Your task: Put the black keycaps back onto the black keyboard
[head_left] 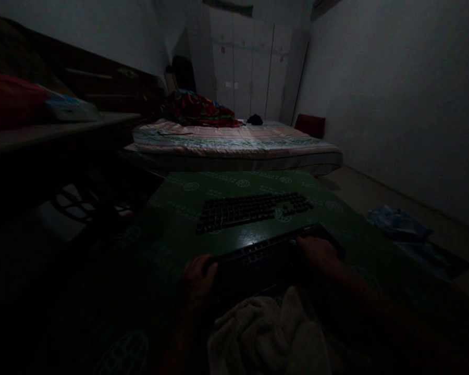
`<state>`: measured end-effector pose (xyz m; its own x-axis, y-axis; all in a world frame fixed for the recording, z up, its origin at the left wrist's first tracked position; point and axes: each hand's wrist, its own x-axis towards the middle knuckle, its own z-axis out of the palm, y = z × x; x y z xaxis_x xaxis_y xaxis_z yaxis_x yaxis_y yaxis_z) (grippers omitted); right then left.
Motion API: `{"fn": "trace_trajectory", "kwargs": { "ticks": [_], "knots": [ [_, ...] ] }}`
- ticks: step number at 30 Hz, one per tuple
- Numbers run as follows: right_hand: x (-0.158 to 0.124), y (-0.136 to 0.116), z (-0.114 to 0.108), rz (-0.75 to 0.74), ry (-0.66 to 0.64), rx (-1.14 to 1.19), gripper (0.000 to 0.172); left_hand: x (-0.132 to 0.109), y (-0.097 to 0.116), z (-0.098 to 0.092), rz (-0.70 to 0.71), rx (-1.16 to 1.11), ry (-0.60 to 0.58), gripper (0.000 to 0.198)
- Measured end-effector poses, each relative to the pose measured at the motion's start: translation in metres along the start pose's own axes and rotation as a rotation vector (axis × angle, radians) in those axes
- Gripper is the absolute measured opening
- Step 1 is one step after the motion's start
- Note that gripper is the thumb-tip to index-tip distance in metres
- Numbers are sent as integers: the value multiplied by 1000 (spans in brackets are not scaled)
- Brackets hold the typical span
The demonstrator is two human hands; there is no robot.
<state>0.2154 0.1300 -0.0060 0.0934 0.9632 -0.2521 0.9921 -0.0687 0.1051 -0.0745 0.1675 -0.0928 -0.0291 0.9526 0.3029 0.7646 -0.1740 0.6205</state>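
left hand: the left hand (197,284) is curled around the left end of a black rectangular keyboard (266,251), fingers wrapped over its edge and clamped on it.
right hand: the right hand (319,252) lies over the right part of the same keyboard, short of its right end; the dark hides whether its fingers grip it, so that cannot be told.
hands to each other: well apart, one toward each end, with the keyboard's length between them.
black rectangular keyboard: it runs across between the two hands, near the person's edge of the table, its right end further from the person than its left.
table: a table under a dark green glossy cover printed with pale round logos (355,229).
second keyboard: a second black keyboard with raised keys (254,208) lies flat on the cover, beyond the held one and apart from it, touched by neither hand.
towel: a pale, rumpled terry towel (266,328) bunches just below the held keyboard, between the forearms.
beyond the table: a low bed with a striped sheet (234,143) carries a bright multicoloured bundle of cloth (197,108); white wardrobe doors (250,67) stand behind it.
floor, right: a crumpled blue cloth (398,224) lies on the floor, well apart from the right hand.
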Motion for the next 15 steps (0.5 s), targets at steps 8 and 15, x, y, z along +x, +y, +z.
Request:
{"fn": "trace_trajectory", "kwargs": {
  "ticks": [8,15],
  "knots": [
    [0,-1,-5,-9,-1,2,34,0,-3,2,9,-12,19,31],
    [1,2,-9,-2,20,-6,34,-1,-1,2,-2,-26,-2,32]
  ]
}}
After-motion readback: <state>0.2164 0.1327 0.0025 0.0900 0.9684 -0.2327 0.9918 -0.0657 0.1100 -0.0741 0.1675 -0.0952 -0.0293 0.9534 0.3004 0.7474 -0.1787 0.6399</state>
